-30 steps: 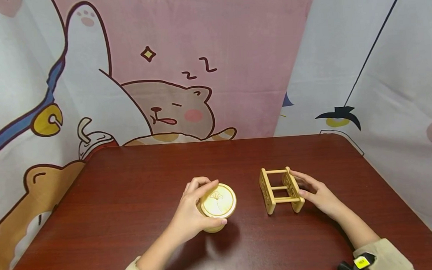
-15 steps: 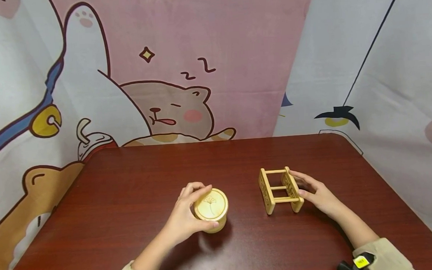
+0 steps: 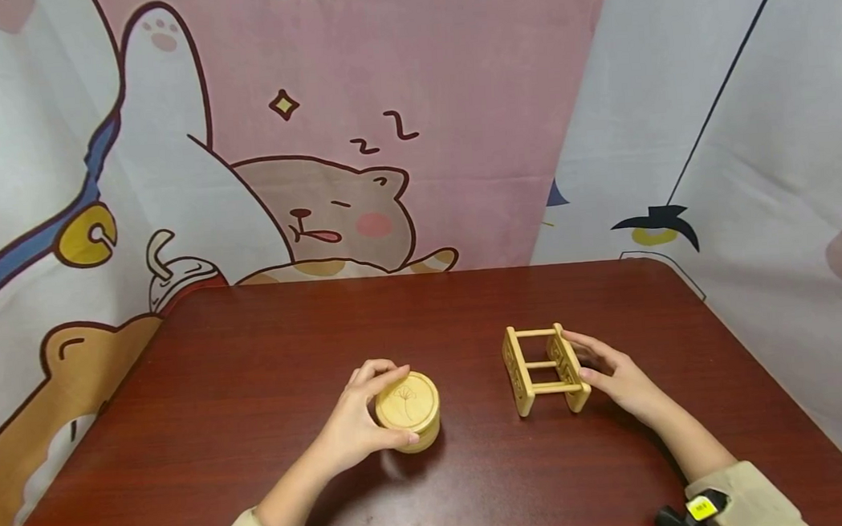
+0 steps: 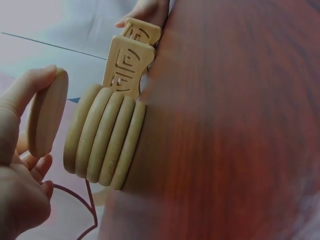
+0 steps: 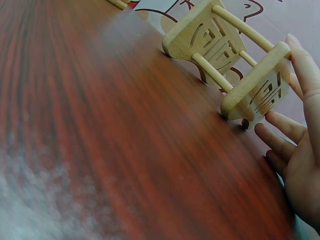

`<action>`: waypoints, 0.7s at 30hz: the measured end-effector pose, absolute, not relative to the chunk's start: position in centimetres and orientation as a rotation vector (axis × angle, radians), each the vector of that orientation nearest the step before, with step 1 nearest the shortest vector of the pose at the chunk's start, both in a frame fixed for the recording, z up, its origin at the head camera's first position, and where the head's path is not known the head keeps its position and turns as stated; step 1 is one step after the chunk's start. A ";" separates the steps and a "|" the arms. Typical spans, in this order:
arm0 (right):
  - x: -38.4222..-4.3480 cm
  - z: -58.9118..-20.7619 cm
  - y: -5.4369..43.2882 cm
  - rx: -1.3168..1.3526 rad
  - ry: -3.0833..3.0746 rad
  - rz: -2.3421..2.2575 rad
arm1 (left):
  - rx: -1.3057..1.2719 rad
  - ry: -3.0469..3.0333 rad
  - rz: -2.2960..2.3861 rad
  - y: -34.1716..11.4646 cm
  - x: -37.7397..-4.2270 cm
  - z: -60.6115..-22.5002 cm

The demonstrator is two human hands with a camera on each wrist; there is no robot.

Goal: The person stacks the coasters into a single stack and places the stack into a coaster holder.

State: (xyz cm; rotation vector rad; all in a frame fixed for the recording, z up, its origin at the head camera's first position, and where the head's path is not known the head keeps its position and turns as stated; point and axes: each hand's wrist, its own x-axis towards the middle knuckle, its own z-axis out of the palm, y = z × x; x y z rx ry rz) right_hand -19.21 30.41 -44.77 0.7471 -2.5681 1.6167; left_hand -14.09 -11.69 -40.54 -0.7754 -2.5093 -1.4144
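Observation:
My left hand [image 3: 354, 420] pinches a round wooden coaster [image 3: 407, 402] by its edge, thumb on the near side and fingers on the far side. A flower is engraved on its upper face. Under it stands a stack of wooden coasters [image 4: 102, 137]; the left wrist view shows a gap between the held coaster and the stack. To the right, a wooden coaster rack [image 3: 520, 373] with cut-out side panels and thin crossbars stands upright on the table. My right hand [image 3: 627, 383] touches its right panel, with fairly straight fingers [image 5: 282, 125] in the right wrist view.
Both objects stand on a dark red wooden table [image 3: 309, 326]. A cloth [image 3: 483, 90] printed with cartoon animals hangs behind it and at the sides. A black device [image 3: 679, 521] with a yellow label sits at the right wrist.
My left hand has moved slightly left and down with the coaster, bringing it over the stack and turning it flatter. My right hand and the rack have kept their places.

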 end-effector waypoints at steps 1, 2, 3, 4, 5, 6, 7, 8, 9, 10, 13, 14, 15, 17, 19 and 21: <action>-19.2 -44.8 30.4 0.744 -2.570 1.615 | -0.778 -2.512 -1.411 -11.7 -14.1 -40.6; -19.2 -44.8 30.4 0.742 -2.572 1.613 | -0.780 -2.514 -1.406 -11.8 -14.2 -40.7; -19.2 -44.8 30.4 0.739 -2.573 1.611 | -0.782 -2.517 -1.400 -11.8 -14.2 -40.8; -19.2 -44.7 30.4 0.739 -2.573 1.613 | -0.783 -2.520 -1.396 -11.8 -14.2 -40.8; -19.2 -44.7 30.4 0.737 -2.574 1.614 | -0.785 -2.522 -1.389 -11.9 -14.3 -40.9; -19.2 -44.7 30.4 0.737 -2.575 1.613 | -0.785 -2.527 -1.382 -11.9 -14.3 -41.0; -19.2 -44.7 30.4 0.735 -2.577 1.613 | -0.785 -2.531 -1.375 -11.9 -14.3 -41.1; -19.1 -44.7 30.4 0.734 -2.578 1.612 | -0.785 -2.537 -1.366 -11.9 -14.4 -41.2; -19.1 -44.6 30.4 0.733 -2.579 1.611 | -0.788 -2.540 -1.361 -12.0 -14.4 -41.3; -19.1 -44.6 30.3 0.732 -2.581 1.609 | -0.790 -2.544 -1.353 -12.0 -14.4 -41.4; -19.1 -44.5 30.3 0.732 -2.578 1.616 | -0.795 -2.554 -1.342 -12.0 -14.6 -41.6; -19.1 -44.5 30.3 0.732 -2.577 1.619 | -0.795 -2.557 -1.340 -12.0 -14.6 -41.6; -19.1 -44.5 30.3 0.731 -2.577 1.621 | -0.795 -2.560 -1.340 -12.0 -14.6 -41.7; -19.1 -44.5 30.2 0.731 -2.575 1.625 | -0.797 -2.565 -1.348 -12.1 -14.6 -41.8; -19.1 -44.5 30.3 0.732 -2.577 1.624 | -0.802 -2.568 -1.346 -12.1 -14.6 -41.9; -19.1 -44.5 30.3 0.732 -2.579 1.620 | -0.806 -2.571 -1.346 -12.1 -14.7 -41.9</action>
